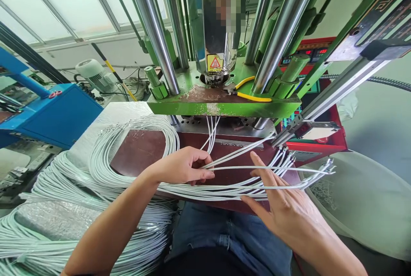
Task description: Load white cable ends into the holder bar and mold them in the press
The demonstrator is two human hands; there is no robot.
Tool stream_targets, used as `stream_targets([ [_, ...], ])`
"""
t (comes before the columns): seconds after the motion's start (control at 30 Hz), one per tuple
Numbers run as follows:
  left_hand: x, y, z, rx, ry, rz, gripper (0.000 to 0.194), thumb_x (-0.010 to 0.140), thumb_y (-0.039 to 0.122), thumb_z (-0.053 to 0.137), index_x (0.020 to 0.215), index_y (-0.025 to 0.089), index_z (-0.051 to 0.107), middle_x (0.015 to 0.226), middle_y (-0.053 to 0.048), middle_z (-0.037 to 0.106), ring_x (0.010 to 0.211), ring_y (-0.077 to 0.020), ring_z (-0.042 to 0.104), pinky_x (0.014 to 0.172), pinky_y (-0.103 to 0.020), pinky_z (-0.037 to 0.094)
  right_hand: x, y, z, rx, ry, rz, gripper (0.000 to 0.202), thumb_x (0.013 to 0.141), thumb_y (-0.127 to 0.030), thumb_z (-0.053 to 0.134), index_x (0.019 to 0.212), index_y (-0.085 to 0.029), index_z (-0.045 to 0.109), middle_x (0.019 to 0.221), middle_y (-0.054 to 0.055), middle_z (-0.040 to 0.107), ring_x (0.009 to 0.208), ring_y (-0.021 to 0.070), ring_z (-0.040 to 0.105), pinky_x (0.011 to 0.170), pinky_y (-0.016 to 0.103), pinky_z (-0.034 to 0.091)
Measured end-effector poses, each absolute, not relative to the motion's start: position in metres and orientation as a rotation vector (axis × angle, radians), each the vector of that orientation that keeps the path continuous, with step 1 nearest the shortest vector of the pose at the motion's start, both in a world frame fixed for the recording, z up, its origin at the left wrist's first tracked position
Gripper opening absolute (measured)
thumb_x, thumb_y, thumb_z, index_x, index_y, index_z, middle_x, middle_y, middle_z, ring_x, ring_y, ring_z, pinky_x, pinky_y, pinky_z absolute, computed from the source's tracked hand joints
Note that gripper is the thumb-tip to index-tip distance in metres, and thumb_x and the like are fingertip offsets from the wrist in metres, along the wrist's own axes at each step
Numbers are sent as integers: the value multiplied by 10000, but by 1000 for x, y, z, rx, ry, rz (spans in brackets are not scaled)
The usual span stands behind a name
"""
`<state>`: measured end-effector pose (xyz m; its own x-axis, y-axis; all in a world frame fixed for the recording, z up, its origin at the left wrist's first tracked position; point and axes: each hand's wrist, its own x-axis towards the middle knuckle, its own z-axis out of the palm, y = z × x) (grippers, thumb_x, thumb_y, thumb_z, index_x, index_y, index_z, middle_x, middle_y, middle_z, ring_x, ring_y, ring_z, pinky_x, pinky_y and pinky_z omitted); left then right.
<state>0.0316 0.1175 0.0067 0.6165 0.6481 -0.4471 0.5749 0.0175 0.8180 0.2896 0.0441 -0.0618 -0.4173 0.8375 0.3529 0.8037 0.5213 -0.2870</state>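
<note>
Between the thumb and fingers of my left hand (184,166) are a few white cables (237,151), which fan out to the right. My right hand (278,194) has its fingers spread and reaches under and around one of these strands, not closed on it. Below both hands a thick bundle of white cables (205,191) runs along the front of the brown table (141,149); its tipped ends (321,171) stick out past the right edge. Several more cables (211,132) come out from under the green press plate (224,108) in front of me.
Yellow-handled pliers (253,96) lie on the press plate, near a yellow warning label (214,62). Large coils of white cable (64,181) fill the left side. A pale round bin (362,199) stands at right, and a red control box (340,134) behind it.
</note>
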Motion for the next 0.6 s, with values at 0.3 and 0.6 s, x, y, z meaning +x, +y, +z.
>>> stream_targets([
  [0.3,47,109,-11,1789,1128,109,188,807,343,631,894,188,691,779,18,663,711,-136,555,634,-222,389,298,46,-46,-1308,-2269,36,524,962,-305,462,1463,-195,351,1002,102,701,828,255,675,687,386,547],
  [0.6,40,117,-10,1620,1123,205,333,813,475,612,689,172,548,551,66,471,503,-82,388,482,-211,291,317,39,-35,-1095,-2388,460,258,948,-336,546,1197,-299,604,922,-6,719,767,137,684,663,246,548],
])
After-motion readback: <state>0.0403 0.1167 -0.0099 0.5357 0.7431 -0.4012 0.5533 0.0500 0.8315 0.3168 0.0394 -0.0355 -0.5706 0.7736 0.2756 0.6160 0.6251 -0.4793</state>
